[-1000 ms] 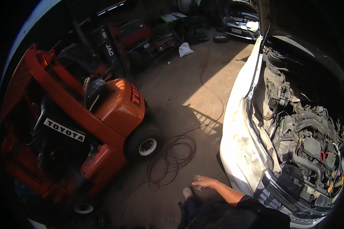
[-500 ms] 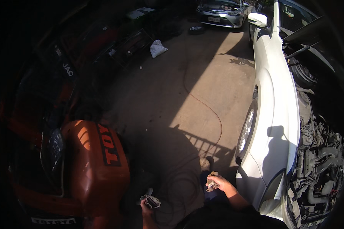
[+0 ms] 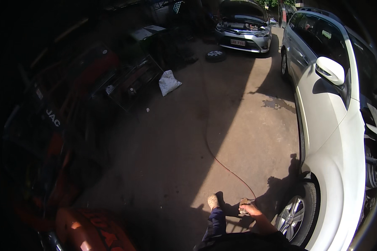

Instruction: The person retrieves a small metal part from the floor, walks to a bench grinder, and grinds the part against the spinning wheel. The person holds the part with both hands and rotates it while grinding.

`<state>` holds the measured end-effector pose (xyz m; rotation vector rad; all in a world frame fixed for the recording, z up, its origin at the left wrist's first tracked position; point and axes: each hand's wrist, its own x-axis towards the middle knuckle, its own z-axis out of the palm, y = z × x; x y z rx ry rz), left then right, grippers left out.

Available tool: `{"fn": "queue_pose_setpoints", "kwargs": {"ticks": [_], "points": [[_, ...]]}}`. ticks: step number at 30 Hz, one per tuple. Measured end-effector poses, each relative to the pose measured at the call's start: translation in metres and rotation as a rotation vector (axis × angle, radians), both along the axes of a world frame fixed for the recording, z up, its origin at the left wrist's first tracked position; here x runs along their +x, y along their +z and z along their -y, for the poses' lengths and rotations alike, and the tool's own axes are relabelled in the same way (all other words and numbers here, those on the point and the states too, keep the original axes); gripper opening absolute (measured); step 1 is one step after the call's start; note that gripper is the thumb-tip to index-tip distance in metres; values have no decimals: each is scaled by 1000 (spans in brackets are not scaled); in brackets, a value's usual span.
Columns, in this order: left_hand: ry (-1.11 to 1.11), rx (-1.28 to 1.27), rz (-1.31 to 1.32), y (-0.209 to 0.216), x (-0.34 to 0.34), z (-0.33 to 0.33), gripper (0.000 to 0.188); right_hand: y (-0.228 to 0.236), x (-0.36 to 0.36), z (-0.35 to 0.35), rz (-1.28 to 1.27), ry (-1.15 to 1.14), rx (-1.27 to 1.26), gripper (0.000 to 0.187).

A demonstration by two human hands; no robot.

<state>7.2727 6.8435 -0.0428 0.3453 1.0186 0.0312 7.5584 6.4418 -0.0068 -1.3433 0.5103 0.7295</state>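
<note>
Jutting from the right hand (image 3: 252,210) in head view, a small tan part (image 3: 244,203) is held in its grip, between beige shoe (image 3: 213,201) and car wheel (image 3: 295,215). Left hand out of frame; state can't be told.

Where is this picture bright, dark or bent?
In the head view, sunlight brightens the white car and part of the floor; the left side sinks into shadow; the car's lines bow toward the rim; the small piece in the right hand lacks clear detail.
</note>
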Motion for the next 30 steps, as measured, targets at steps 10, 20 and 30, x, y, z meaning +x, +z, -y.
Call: {"fn": "queue_pose_setpoints", "kwargs": {"ticks": [10,20,30], "points": [[-107,158,34,2,547,-129,37,-64,236,122,416,544,-526,13],[-17,253,-79,12,1040,-189,44,-155,847,-41,-63,617,-933,31],[135,239,-368,-64,1391,-313,40,52,1487,-292,353,607,-637,46]]}}
